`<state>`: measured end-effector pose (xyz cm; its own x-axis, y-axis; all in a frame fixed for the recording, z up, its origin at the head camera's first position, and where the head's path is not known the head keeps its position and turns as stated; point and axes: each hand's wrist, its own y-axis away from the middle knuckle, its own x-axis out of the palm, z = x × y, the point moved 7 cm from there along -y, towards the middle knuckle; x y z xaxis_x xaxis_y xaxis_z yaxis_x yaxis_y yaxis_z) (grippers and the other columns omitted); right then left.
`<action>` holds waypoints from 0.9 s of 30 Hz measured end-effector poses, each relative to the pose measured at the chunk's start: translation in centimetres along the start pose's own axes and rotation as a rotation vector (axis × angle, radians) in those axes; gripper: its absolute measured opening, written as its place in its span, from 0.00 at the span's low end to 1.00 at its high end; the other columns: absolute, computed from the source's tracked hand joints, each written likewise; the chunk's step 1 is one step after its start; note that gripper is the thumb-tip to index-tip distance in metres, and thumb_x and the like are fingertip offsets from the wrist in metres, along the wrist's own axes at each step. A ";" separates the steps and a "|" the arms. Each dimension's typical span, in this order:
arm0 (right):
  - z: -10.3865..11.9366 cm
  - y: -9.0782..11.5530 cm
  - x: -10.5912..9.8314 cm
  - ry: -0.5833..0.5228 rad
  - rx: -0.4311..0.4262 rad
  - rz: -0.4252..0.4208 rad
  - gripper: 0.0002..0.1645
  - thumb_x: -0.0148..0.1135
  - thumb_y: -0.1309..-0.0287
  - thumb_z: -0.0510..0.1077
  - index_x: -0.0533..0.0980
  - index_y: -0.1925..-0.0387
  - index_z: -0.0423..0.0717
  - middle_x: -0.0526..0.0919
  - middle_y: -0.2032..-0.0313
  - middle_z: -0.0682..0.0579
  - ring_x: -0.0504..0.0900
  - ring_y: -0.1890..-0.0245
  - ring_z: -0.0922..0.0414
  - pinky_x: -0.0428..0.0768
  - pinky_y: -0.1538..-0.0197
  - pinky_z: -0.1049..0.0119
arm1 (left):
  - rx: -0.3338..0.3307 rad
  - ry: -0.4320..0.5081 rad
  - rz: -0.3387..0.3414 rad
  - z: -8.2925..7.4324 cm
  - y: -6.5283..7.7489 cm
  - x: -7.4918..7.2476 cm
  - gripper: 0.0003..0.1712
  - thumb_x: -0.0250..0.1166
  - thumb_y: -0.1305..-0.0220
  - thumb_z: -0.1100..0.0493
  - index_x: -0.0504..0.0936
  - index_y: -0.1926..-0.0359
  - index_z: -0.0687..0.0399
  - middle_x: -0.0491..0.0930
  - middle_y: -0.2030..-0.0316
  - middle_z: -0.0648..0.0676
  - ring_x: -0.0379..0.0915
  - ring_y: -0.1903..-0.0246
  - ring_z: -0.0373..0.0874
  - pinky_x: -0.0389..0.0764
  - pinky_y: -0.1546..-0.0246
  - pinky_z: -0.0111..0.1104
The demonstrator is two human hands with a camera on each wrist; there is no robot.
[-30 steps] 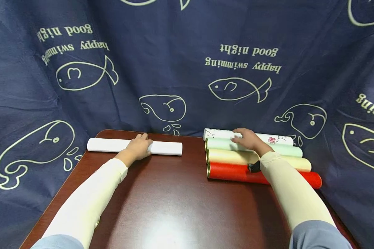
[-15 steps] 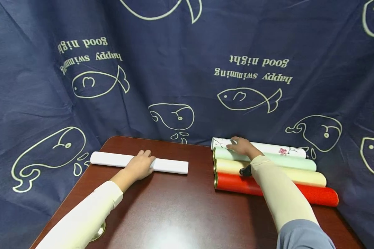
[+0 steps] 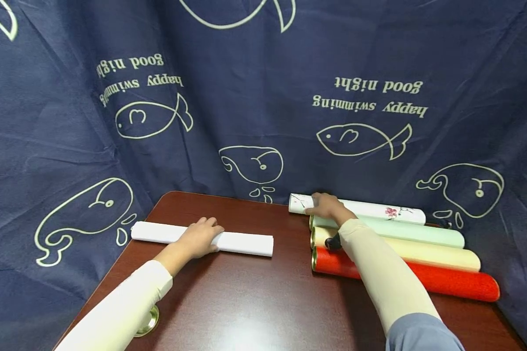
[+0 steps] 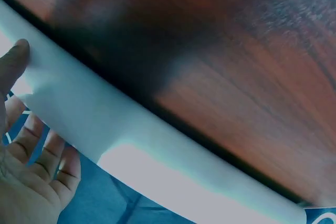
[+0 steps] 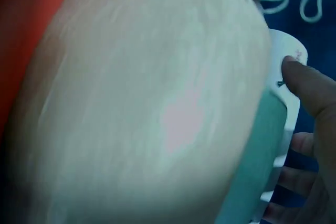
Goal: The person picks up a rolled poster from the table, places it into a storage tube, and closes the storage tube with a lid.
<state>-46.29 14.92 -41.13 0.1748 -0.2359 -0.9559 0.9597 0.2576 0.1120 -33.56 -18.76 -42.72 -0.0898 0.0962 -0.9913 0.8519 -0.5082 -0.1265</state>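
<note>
My left hand (image 3: 198, 239) grips a rolled-up white sheet of paper (image 3: 248, 243) lying across the table's back left. In the left wrist view the thumb is on the near side of the roll (image 4: 115, 116) and the fingers curl behind it. At the back right, my right hand (image 3: 327, 206) holds a white cardboard tube with pink blossoms (image 3: 369, 209) near its left end, fingers behind and thumb in front. That tube juts out left past the mint-green tube (image 3: 413, 229) beside it. In the right wrist view a large pale yellow tube end hides most of the scene.
A cream-yellow tube (image 3: 441, 257) and a red tube (image 3: 448, 282) lie in front of the green one, roughly parallel. A round gold-rimmed lid (image 3: 149, 322) sits by my left forearm. The brown table (image 3: 263, 292) backs onto a navy curtain (image 3: 246, 107) with fish drawings.
My right hand has slid the blossom tube leftward, out of line with the other tubes. My left hand stays on the white roll, which has barely moved. The head view has shifted slightly.
</note>
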 end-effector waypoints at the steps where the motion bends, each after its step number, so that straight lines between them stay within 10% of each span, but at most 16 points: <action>1: 0.1 0.1 0.1 0.012 0.002 -0.001 0.43 0.65 0.42 0.58 0.65 0.33 0.37 0.73 0.41 0.32 0.70 0.42 0.30 0.69 0.44 0.35 | 0.006 0.003 0.004 -0.3 0.0 0.0 0.28 0.76 0.46 0.53 0.81 0.45 0.56 0.76 0.55 0.58 0.73 0.56 0.56 0.78 0.61 0.48; 7: 1.7 -0.8 1.6 0.109 -0.014 0.009 0.46 0.72 0.45 0.53 0.63 0.30 0.42 0.69 0.36 0.35 0.67 0.38 0.31 0.63 0.40 0.31 | -0.054 0.048 0.075 -0.6 1.3 0.4 0.25 0.70 0.37 0.55 0.78 0.41 0.58 0.76 0.45 0.63 0.72 0.46 0.61 0.76 0.49 0.53; 20: 5.0 -2.1 2.5 0.297 -0.053 -0.022 0.46 0.76 0.48 0.42 0.64 0.30 0.42 0.72 0.36 0.39 0.71 0.38 0.37 0.65 0.39 0.36 | 0.019 0.087 -0.092 -1.7 2.8 0.1 0.25 0.74 0.42 0.59 0.80 0.44 0.59 0.76 0.54 0.56 0.72 0.54 0.53 0.78 0.56 0.44; 27: 7.5 -2.3 2.0 0.362 -0.259 -0.104 0.47 0.73 0.43 0.47 0.60 0.27 0.46 0.70 0.41 0.37 0.72 0.42 0.36 0.64 0.37 0.35 | 0.046 0.091 -0.139 -1.4 3.0 0.0 0.21 0.79 0.49 0.57 0.80 0.56 0.55 0.76 0.57 0.54 0.74 0.55 0.54 0.77 0.58 0.46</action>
<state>-46.49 6.83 -41.29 -0.0520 0.0579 -0.9970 0.8737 0.4862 -0.0173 -30.33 -19.10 -43.07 -0.1565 0.2443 -0.9570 0.8100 -0.5227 -0.2659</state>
